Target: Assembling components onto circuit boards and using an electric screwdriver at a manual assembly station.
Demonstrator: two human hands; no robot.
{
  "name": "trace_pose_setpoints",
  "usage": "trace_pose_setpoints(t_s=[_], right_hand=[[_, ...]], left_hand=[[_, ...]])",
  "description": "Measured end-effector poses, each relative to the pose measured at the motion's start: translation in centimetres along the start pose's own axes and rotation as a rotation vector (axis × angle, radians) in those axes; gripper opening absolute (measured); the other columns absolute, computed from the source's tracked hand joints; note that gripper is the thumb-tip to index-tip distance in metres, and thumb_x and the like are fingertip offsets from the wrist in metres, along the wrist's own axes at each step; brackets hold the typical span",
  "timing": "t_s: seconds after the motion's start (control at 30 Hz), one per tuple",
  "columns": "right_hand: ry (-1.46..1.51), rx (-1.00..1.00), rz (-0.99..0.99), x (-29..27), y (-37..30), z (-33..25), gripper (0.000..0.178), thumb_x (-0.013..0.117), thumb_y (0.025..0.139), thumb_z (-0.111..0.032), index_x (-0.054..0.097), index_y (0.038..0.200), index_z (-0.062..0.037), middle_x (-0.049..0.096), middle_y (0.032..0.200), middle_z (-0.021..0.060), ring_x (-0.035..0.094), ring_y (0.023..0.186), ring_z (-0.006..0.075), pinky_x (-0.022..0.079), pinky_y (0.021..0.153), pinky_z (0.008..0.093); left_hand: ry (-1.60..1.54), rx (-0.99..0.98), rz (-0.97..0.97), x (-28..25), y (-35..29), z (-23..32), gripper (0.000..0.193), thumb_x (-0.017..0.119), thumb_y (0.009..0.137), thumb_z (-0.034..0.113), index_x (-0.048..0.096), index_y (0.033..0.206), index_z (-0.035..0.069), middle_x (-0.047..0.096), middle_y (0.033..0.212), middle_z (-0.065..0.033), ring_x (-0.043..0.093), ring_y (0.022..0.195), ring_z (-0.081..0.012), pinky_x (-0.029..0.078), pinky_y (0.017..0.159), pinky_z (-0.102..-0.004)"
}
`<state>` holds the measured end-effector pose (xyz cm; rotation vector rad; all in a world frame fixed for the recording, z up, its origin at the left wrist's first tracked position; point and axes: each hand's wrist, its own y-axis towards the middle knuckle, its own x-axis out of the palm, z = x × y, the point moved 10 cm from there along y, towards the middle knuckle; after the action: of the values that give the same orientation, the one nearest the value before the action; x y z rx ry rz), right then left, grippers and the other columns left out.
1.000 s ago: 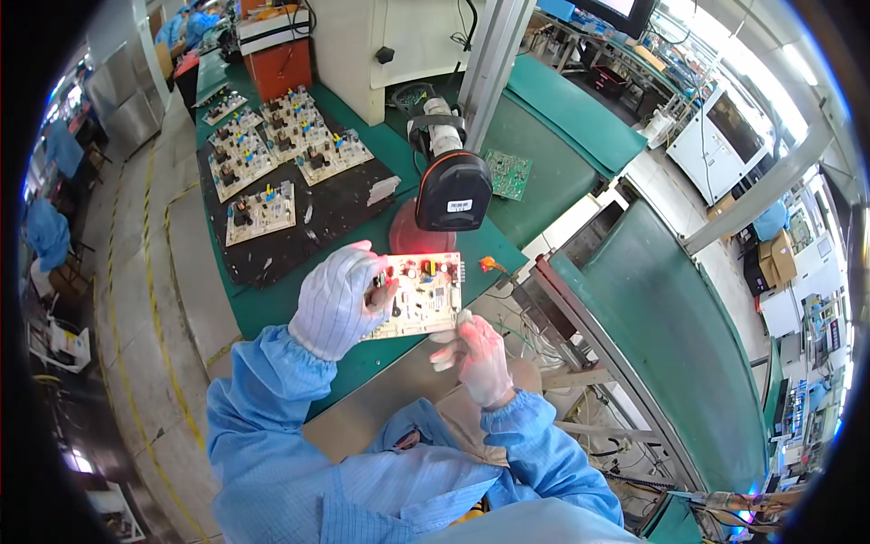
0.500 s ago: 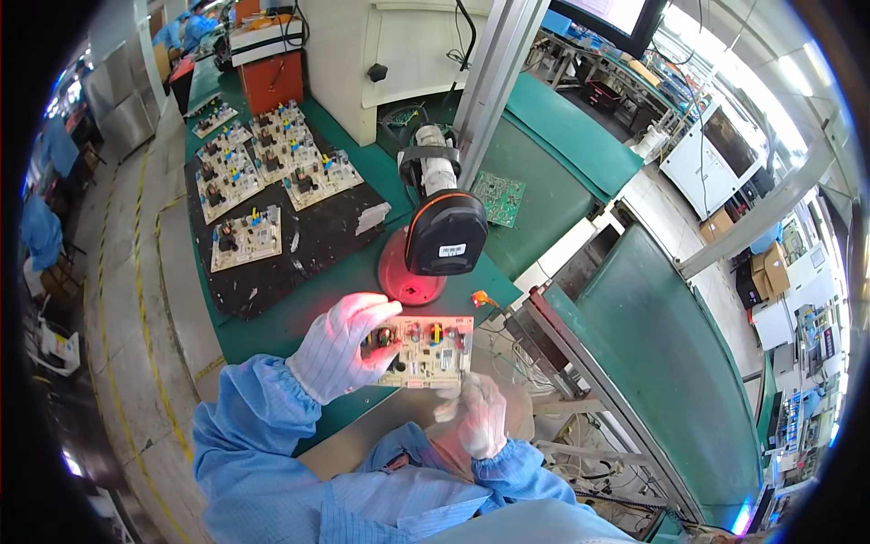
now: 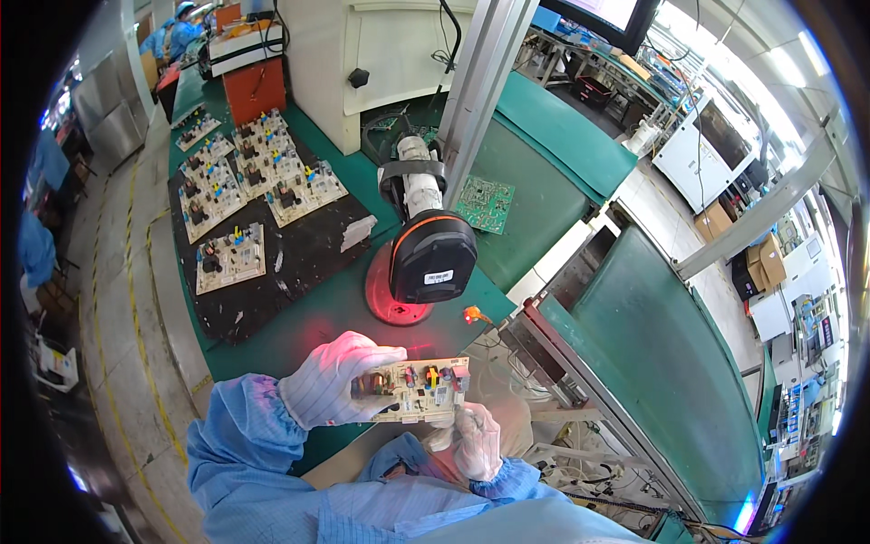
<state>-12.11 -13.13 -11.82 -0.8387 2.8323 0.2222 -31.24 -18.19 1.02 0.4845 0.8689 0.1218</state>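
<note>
A tan circuit board [image 3: 420, 399] with upright components is held low over the near edge of the green bench. My left hand [image 3: 333, 381], in a pale striped glove, grips its left end, thumb on the near side and fingers along the far side. At the board's lower right corner, the curled fingers of my gloved right hand [image 3: 478, 440] close on its edge; part of them is hidden. Just beyond the board stands a black barcode scanner [image 3: 435, 258] on a stand with a red round base [image 3: 391, 304]. Red light falls on my left glove and the bench.
Several similar circuit boards [image 3: 230, 258] lie on a black mat [image 3: 299, 249] at left. A green bare-looking board [image 3: 485, 204] rests behind the scanner, beside a metal post [image 3: 480, 91]. A green conveyor belt [image 3: 662, 354] runs along the right. An orange item [image 3: 472, 315] sits at the bench edge.
The circuit board has come nearer to me and tilted, with my left hand still holding it. My right hand has moved up against its lower right corner. The whole view has shifted slightly.
</note>
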Motion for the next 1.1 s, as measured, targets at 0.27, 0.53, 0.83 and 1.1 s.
trace_pose_setpoints(t_s=[0.27, 0.53, 0.83, 1.1], right_hand=[[0.343, 0.228, -0.078, 1.1, 0.1, -0.1, 0.04, 0.04, 0.101, -0.026, 0.056, 0.114, 0.009, 0.068, 0.092, 0.0133, 0.065, 0.073, 0.0159, 0.053, 0.069, 0.0276], [0.31, 0.259, -0.105, 1.3, 0.3, -0.5, 0.043, 0.039, 0.102, -0.029, 0.057, 0.113, 0.0087, 0.067, 0.088, 0.0127, 0.065, 0.071, 0.0162, 0.052, 0.068, 0.0277], [0.324, 0.273, -0.08, 1.3, -0.3, 0.2, 0.043, 0.039, 0.101, -0.029, 0.058, 0.112, 0.0076, 0.067, 0.088, 0.0123, 0.065, 0.073, 0.0162, 0.052, 0.068, 0.0274], [0.37, 0.282, -0.112, 1.6, -0.6, 1.0, 0.04, 0.038, 0.101, -0.025, 0.055, 0.115, 0.0087, 0.069, 0.09, 0.0134, 0.066, 0.075, 0.0174, 0.053, 0.069, 0.0282]], left_hand=[[-0.005, 0.087, 0.048, -0.4, -0.1, 0.8, 0.071, 0.088, 0.058, 0.023, 0.055, 0.119, 0.008, 0.063, 0.105, -0.0065, 0.062, 0.085, -0.0252, 0.053, 0.073, -0.0362], [-0.006, 0.114, 0.044, -0.4, -0.3, 0.9, 0.071, 0.088, 0.058, 0.027, 0.054, 0.117, 0.007, 0.063, 0.107, -0.0064, 0.062, 0.085, -0.0251, 0.053, 0.072, -0.0358], [-0.034, 0.122, 0.062, -0.3, -0.4, 0.8, 0.071, 0.088, 0.06, 0.028, 0.053, 0.119, 0.008, 0.064, 0.106, -0.007, 0.062, 0.087, -0.0255, 0.053, 0.074, -0.0366], [-0.095, 0.071, 0.028, -0.1, -0.5, -0.1, 0.077, 0.089, 0.059, 0.026, 0.051, 0.123, 0.007, 0.063, 0.105, -0.0094, 0.064, 0.091, -0.0283, 0.053, 0.076, -0.0379]])
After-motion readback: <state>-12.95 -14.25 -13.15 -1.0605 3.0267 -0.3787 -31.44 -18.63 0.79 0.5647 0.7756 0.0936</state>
